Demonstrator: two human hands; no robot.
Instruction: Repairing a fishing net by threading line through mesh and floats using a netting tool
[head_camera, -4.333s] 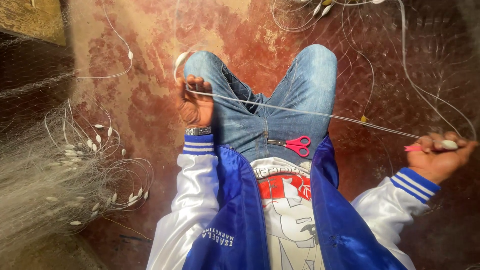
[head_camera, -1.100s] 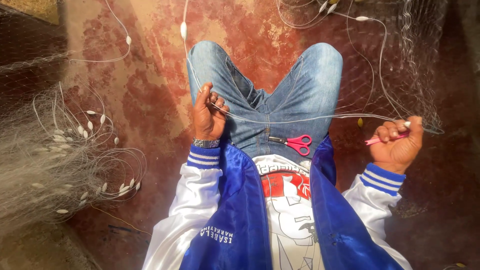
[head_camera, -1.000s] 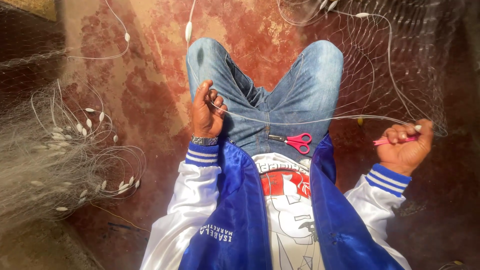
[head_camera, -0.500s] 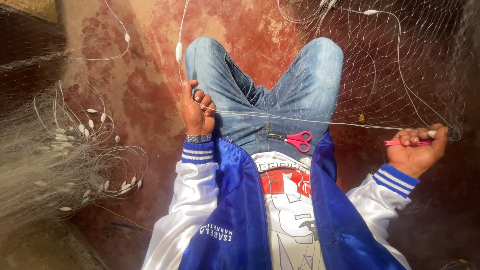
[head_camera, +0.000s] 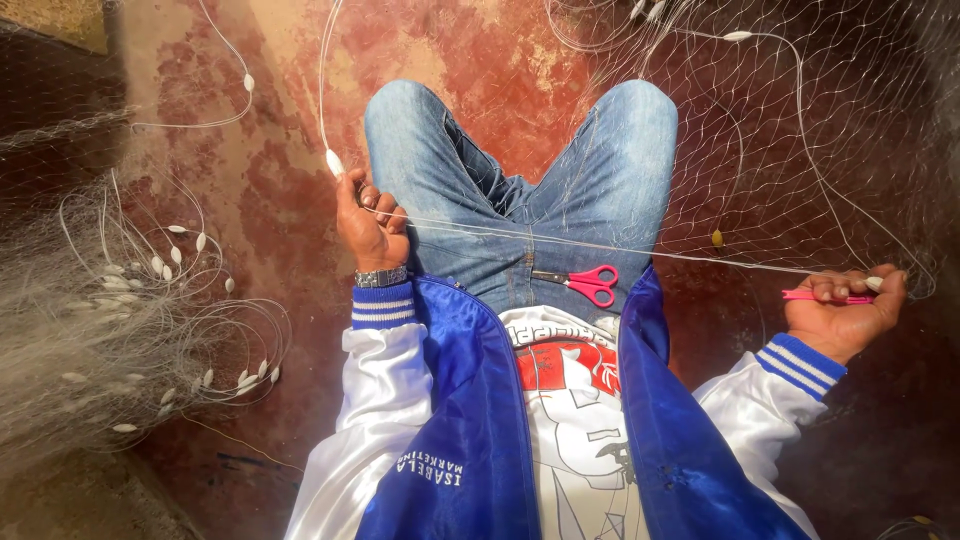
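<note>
Seated on a red, worn floor (head_camera: 480, 40), knees drawn up, lap used as the work surface. Fine fishing net (head_camera: 800, 130) draped over and beyond the right knee; a heaped pile of net with white floats (head_camera: 110, 330) well off to the left of the lap. White cord (head_camera: 600, 247) stretched taut straight across the lap, long axis running left to right, dipping slightly toward the right, probably kept tight for easier working. Left hand (head_camera: 368, 222) curled shut around the cord's left end, beside the left thigh. Right hand (head_camera: 843, 312) closed, fingers pinching cord and a slim pink tool (head_camera: 825, 296) lying along it. Pink-handled scissors (head_camera: 590, 283) resting on the lap just below the cord, blades pointing left, within reach.
</note>
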